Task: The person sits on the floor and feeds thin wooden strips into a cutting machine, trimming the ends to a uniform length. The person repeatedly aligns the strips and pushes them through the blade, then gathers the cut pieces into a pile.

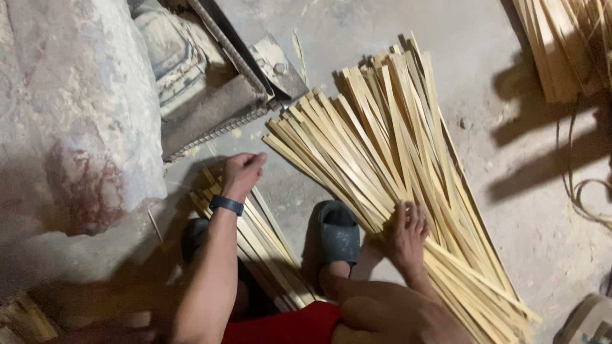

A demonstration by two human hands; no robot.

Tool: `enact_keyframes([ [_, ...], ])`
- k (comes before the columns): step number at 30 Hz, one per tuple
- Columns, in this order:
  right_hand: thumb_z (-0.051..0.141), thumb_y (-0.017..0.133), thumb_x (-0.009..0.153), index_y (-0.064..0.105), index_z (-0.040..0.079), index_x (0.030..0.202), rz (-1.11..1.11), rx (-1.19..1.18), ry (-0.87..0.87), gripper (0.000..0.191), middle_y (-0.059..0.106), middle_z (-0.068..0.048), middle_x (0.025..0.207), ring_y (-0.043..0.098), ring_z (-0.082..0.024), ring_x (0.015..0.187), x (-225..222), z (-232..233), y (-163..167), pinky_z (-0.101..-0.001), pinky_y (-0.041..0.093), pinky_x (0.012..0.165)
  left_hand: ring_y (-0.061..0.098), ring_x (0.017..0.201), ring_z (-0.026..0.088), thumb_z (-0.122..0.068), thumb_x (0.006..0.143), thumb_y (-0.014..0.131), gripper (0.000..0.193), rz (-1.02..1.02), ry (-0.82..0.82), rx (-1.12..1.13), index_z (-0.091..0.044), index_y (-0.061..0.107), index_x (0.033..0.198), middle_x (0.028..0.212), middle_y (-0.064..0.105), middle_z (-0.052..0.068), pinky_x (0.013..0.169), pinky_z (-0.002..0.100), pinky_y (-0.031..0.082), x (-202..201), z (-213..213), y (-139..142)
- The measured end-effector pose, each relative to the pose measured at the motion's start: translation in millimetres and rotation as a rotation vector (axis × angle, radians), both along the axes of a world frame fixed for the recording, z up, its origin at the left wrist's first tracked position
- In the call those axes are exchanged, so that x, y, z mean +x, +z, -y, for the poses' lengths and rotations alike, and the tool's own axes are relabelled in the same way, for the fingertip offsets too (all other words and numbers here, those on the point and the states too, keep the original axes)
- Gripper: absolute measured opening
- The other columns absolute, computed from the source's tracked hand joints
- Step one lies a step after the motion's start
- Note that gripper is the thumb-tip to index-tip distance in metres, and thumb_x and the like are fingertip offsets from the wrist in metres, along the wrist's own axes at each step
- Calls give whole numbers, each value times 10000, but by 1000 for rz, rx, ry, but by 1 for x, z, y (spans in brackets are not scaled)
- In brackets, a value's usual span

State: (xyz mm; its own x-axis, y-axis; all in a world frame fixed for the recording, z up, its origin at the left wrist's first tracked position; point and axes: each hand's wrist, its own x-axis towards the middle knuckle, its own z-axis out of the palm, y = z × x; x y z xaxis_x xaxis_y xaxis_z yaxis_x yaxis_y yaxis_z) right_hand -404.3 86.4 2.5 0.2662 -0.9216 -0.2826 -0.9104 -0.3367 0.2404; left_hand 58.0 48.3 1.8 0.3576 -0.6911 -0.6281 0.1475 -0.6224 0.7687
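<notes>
Squatting person: right hand (407, 234) fingers pressed down on big fanned bamboo strip pile (389, 165) mid-floor, pinning it; left hand (241, 173) fist closed on strips of smaller bundle (255, 242) by the sandal (339, 236).

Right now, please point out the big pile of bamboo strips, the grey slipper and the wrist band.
big pile of bamboo strips (382, 134), head view, middle of pile
grey slipper (340, 241), head view, upper strap
wrist band (226, 204), head view, band's face
</notes>
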Motion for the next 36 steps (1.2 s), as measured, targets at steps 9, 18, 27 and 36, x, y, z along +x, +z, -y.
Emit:
enact_keyframes([
  [9,437,856,774,243,94,1627,142,-199,-220,1104,345,-230,1571,300,-384,1483,-40,49,32,-610,215,1185,621,700,111,-297,937,775,298,299,274,-144,-5,725,905,757,706,-32,664,296,506,28,-28,-34],
  [18,435,782,846,616,39,1320,906,610,-286,639,747,-178,1133,761,-275,1025,131,11,65,-395,622,882,426,1290,416,-458,749,914,1031,745,401,354,-27,291,1447,1392,410,251,1121,585,347,4,-97,-24],
  [27,247,749,899,537,-51,1215,938,1246,19,483,715,-183,1043,683,-214,942,251,-7,53,-354,575,846,752,1000,318,-397,738,845,538,98,200,372,-3,841,1104,1077,800,196,960,400,569,-37,-104,-6],
  [36,280,743,893,498,-72,1258,876,1438,-79,563,695,-205,1157,653,-231,1071,236,-10,16,-345,553,902,731,890,232,-244,691,896,282,-72,349,84,-57,848,897,995,792,159,813,353,573,-50,-89,-10],
])
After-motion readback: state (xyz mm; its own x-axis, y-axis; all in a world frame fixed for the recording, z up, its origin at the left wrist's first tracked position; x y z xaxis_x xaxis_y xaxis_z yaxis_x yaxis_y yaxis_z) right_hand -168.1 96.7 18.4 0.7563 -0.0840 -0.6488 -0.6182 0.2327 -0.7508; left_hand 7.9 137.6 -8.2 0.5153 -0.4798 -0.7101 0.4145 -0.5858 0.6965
